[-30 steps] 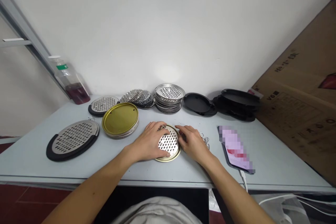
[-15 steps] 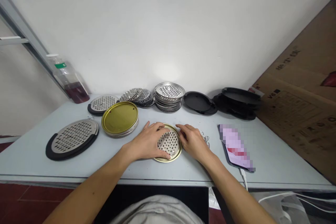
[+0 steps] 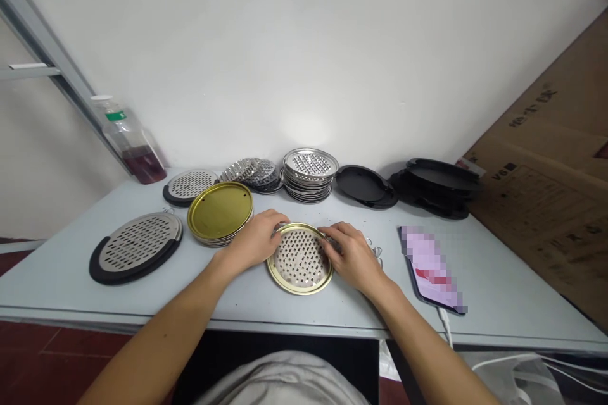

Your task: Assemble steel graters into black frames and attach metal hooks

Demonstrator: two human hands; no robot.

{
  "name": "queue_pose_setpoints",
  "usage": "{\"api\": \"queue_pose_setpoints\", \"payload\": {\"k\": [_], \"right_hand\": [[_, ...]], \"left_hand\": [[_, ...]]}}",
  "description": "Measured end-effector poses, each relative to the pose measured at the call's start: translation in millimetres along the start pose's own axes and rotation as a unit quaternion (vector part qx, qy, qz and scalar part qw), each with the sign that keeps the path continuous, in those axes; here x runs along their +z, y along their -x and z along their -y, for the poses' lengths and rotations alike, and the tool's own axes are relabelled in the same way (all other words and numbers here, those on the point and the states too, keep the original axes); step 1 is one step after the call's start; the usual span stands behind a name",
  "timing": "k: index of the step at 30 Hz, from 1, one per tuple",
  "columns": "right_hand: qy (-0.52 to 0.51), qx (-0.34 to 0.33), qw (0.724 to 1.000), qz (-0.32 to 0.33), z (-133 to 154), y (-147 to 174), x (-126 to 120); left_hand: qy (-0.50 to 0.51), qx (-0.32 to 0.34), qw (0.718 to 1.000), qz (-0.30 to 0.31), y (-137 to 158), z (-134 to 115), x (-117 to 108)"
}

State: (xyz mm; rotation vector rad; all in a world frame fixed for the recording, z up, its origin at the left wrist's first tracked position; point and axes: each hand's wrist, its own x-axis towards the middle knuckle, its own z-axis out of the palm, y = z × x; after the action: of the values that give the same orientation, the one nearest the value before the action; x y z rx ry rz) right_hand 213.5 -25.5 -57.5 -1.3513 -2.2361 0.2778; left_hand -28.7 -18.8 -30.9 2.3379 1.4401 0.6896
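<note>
In front of me on the table lies a round gold-rimmed metal lid [image 3: 274, 274] with a perforated metal grater disc [image 3: 303, 258] set inside it. My left hand [image 3: 255, 238] grips the lid's upper left rim, fingers bent around the edge. On the opposite side, my right hand [image 3: 354, 256] holds the right rim between thumb and fingers. Just left of my left hand is a stack of gold lids [image 3: 221, 212]. Small bent wire pieces [image 3: 375, 252] lie beside my right hand, partly hidden by it.
Black-edged grater discs [image 3: 140, 245] lie at left. Behind are loose grater discs [image 3: 242, 171], a stack of metal-rimmed graters [image 3: 308, 171], a black round tray [image 3: 365, 185] and stacked black trays [image 3: 437, 183]. A phone [image 3: 430, 272], a bottle [image 3: 137, 145] and a cardboard box [image 3: 546, 202] flank them.
My left hand has moved off the grater disc to the lid's left rim, uncovering the disc. The right hand stays at the right rim, and the view has shifted slightly.
</note>
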Motion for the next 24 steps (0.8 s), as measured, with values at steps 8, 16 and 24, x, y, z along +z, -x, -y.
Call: {"api": "queue_pose_setpoints", "payload": {"k": [8,16,24], "right_hand": [[-0.007,-0.033,0.999,0.007,2.6,2.4,0.4],[0.006,-0.031,0.999,-0.004,1.7,1.8,1.7],[-0.017,-0.034,0.999,0.000,3.6,2.4,1.1]], "left_hand": [[-0.020,-0.031,0.999,0.012,0.2,0.3,5.6],[-0.020,-0.032,0.999,0.016,0.1,0.5,6.5],[-0.031,-0.027,0.999,0.024,0.8,-0.1,7.4]]}}
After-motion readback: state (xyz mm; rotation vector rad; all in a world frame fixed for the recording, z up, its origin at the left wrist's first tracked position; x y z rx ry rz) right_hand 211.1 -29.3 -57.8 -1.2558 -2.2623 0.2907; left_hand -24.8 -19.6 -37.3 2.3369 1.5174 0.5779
